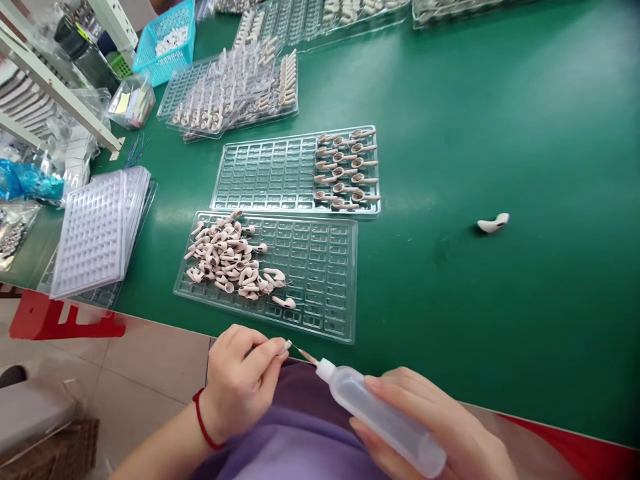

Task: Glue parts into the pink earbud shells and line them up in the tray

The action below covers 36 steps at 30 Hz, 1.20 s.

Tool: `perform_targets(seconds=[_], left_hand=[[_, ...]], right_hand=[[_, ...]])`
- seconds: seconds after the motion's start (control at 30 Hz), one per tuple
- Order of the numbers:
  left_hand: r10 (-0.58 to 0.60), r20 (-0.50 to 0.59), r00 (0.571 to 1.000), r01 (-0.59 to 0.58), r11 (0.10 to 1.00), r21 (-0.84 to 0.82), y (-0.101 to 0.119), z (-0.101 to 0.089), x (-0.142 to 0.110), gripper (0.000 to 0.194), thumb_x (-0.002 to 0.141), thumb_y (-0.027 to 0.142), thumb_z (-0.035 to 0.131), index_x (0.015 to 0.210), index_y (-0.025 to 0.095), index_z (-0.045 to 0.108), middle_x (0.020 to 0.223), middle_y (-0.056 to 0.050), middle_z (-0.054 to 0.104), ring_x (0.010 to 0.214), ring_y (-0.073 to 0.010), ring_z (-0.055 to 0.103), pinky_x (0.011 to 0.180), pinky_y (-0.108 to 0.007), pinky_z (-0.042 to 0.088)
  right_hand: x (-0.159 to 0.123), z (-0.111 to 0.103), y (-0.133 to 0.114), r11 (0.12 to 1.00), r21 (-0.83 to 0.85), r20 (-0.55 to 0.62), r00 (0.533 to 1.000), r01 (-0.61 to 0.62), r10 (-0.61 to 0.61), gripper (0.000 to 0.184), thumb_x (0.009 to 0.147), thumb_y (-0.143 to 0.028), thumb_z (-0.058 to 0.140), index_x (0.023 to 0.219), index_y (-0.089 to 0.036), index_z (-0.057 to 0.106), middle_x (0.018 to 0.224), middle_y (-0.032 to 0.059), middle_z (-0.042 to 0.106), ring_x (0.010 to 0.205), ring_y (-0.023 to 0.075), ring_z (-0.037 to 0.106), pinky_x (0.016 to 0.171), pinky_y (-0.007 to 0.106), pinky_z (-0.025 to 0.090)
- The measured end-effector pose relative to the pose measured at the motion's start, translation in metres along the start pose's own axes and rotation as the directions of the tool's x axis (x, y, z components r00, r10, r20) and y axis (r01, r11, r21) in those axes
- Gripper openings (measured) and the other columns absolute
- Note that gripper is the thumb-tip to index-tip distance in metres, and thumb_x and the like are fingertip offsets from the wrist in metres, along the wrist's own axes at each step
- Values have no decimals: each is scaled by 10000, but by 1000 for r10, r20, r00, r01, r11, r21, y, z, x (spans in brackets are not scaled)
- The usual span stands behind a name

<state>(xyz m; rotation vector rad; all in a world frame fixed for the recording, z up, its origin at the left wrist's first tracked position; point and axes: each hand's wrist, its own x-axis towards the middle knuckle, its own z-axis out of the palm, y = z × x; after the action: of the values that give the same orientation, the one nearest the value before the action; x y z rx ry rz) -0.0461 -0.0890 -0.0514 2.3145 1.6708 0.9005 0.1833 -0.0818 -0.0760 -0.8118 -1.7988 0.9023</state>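
My left hand [245, 377] pinches a small white earbud shell [285, 347] between thumb and fingers; most of it is hidden by them. My right hand [430, 420] is wrapped round a translucent squeeze bottle [385, 413] with a white cap and a thin needle tip [306, 355]. The needle points at the end of the shell, very close to it; I cannot tell whether they touch. Just beyond my hands lies a clear tray [325, 280] with a heap of white earbud shells [227, 257] on its left half.
Behind it, another clear tray [265, 173] holds rows of earbud shells [345, 167] at its right end. A single earbud shell [494, 223] lies on the green table [500, 120]. Stacked trays [230, 93], a blue basket [165, 43] and white trays [93, 227] stand left and back.
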Motion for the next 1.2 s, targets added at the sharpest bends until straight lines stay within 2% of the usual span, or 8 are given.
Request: perform_targets(seconds=[0.67, 0.83, 0.9, 0.97, 1.03, 1.07, 1.13, 1.2], left_hand=[[-1, 0, 1000, 1, 1000, -3, -2, 1, 0, 163, 851, 75, 655, 976, 175, 690, 749, -40, 651, 669, -155, 578, 609, -280, 482], [-50, -15, 999, 49, 996, -68, 1, -1, 1, 141, 854, 88, 657, 944, 177, 718, 743, -44, 663, 666, -153, 597, 607, -270, 505], [-113, -12, 994, 109, 978, -179, 6, -5, 0, 152, 858, 91, 655, 952, 180, 734, 780, -53, 689, 690, -150, 627, 628, -256, 527], [-205, 54, 977, 211, 916, -341, 13, -8, -1, 175, 863, 99, 654, 981, 187, 749, 832, -60, 728, 729, -147, 668, 670, -239, 548], [-342, 212, 916, 402, 774, -489, 21, -10, -4, 168, 864, 140, 665, 987, 195, 766, 876, -64, 766, 777, -156, 705, 725, -234, 558], [-418, 316, 851, 524, 658, -540, 25, -10, -6, 145, 859, 181, 682, 969, 196, 776, 887, -68, 780, 794, -165, 717, 744, -237, 560], [-532, 525, 664, 737, 346, -581, 30, -7, -9, 141, 832, 282, 727, 916, 186, 790, 886, -78, 792, 800, -185, 729, 748, -248, 564], [-550, 673, 495, 821, 42, -570, 32, -2, -12, 199, 789, 356, 771, 851, 169, 794, 840, -82, 792, 747, -179, 723, 709, -241, 562]], right_hand=[[-2, -2, 1, 1000, -7, 8, 1000, 11, -11, 619, 770, 10, 639, 1341, -201, 524, 763, 26, 652, 600, 146, 579, 515, 273, 516], [-13, -3, -1, 985, -6, -95, 980, -175, 174, 508, 805, -113, 669, 1281, -247, 555, 872, 49, 691, 663, 172, 663, 529, 255, 555], [-15, 0, -3, 965, 4, -155, 954, -261, 258, 458, 815, -168, 686, 1251, -239, 564, 958, 74, 709, 758, 199, 706, 611, 265, 594], [-13, 5, -6, 954, 56, -176, 937, -295, 301, 388, 830, -175, 675, 1199, -236, 574, 945, 70, 713, 790, 200, 717, 654, 262, 607], [-8, 11, -9, 958, 96, -164, 945, -269, 282, 333, 831, -165, 678, 1140, -237, 579, 888, 55, 701, 771, 188, 707, 641, 253, 603], [-6, 15, -10, 966, 97, -153, 955, -240, 253, 325, 824, -152, 687, 1119, -235, 579, 864, 50, 691, 756, 182, 696, 624, 250, 598], [-1, 22, -10, 985, 66, -116, 980, -157, 164, 343, 817, -104, 681, 1119, -225, 573, 844, 49, 675, 747, 174, 671, 607, 256, 586], [1, 28, -8, 998, -16, -93, 994, -53, 51, 357, 814, -39, 639, 1123, -203, 574, 852, 59, 672, 755, 169, 650, 624, 274, 578]])
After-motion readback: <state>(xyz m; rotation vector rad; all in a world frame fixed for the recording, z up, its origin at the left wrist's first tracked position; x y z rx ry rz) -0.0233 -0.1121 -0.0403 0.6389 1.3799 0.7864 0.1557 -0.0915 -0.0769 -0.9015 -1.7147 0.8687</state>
